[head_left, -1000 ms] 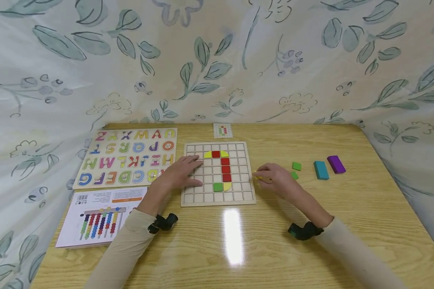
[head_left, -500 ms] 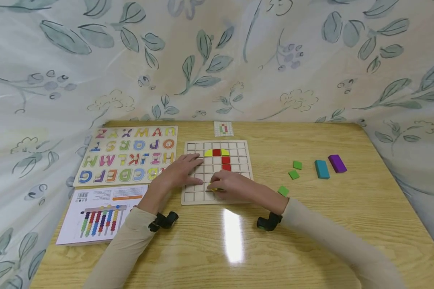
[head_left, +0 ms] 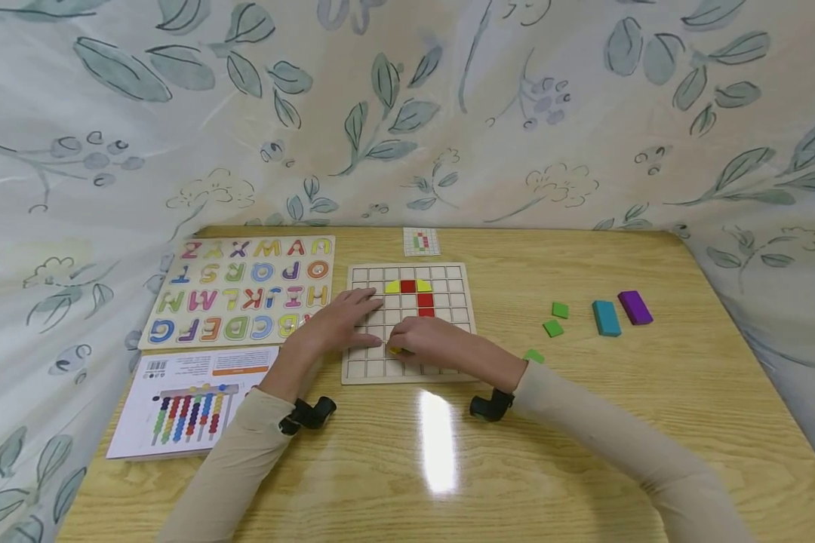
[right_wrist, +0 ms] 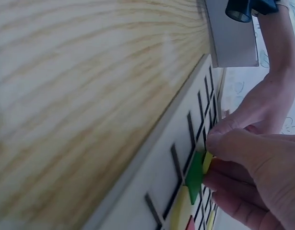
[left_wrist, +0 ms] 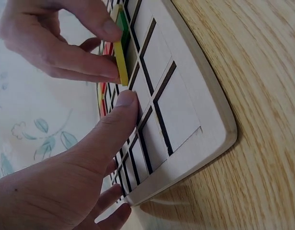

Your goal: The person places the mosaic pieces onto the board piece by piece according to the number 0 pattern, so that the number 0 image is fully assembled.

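A square wooden grid board (head_left: 375, 369) lies on the table, bearing red tiles (head_left: 425, 301), yellow curved tiles (head_left: 393, 287) and a green tile (right_wrist: 195, 175). Over its lower part, my right hand (head_left: 433, 341) pinches a yellow tile (left_wrist: 120, 64) between thumb and fingers. That tile is tilted on edge, beside the green one. My left hand (head_left: 339, 318) rests on the board's left side with fingers spread; its thumb (left_wrist: 122, 108) lies close to the yellow tile. In the head view, my right hand covers the lower tiles.
Loose green tiles (head_left: 553, 328), a teal block (head_left: 606, 318) and a purple block (head_left: 635, 308) lie to the right. A small pattern card (head_left: 421, 242) sits behind the board. An alphabet board (head_left: 238, 294) and a box with an abacus picture (head_left: 190, 407) stand at the left.
My right hand has moved left from beside the board to over its lower part, carrying the yellow tile. Another green tile is uncovered on the table. My left hand stays in place.
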### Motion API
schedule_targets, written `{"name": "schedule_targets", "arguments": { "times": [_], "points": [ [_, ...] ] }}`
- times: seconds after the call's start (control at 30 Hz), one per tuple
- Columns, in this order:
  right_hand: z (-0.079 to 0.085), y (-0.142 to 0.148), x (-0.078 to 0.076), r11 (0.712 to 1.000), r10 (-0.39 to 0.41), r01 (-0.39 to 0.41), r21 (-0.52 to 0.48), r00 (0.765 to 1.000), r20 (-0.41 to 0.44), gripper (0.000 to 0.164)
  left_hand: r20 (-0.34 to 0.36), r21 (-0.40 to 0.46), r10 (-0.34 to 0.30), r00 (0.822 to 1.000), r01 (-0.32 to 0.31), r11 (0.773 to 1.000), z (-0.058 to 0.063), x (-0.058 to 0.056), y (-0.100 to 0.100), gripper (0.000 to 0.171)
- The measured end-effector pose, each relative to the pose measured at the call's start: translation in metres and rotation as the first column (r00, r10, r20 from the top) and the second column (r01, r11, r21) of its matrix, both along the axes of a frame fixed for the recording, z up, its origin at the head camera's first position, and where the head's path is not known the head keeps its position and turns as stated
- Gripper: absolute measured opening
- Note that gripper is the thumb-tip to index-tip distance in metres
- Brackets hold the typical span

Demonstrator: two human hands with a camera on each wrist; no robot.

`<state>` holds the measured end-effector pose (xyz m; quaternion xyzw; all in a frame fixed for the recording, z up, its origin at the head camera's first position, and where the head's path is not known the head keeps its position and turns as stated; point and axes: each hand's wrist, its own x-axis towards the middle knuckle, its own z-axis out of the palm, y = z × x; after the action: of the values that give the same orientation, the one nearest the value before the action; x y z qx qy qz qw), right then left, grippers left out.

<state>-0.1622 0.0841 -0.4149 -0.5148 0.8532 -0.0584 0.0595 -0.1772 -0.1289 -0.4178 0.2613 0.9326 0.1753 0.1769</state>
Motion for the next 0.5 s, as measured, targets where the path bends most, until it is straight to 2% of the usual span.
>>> {"name": "schedule_targets", "arguments": {
  "times": [0.2,0.33,0.5],
  "points": [
    [0.0035,-0.0028,-0.0027,1.0,0.0,-0.001,0.031,1.0,0.03,0.024,-0.011,-0.013,-0.006,1.0,0.006,1.0,0.0003,-0.0004,-0.0006,0.072],
    [0.0054,-0.0036,-0.0037,0.997,0.03,-0.03,0.075,1.0,-0.005,0.03,-0.029,-0.02,-0.016,0.999,0.015,1.0,-0.0005,-0.0011,-0.0004,0.072],
    [0.0087,-0.0045,-0.0042,0.991,0.077,-0.075,0.112,0.997,-0.021,0.027,-0.02,-0.015,-0.016,1.0,0.015,1.0,-0.0014,-0.0014,0.0001,0.072]
  ]
}}
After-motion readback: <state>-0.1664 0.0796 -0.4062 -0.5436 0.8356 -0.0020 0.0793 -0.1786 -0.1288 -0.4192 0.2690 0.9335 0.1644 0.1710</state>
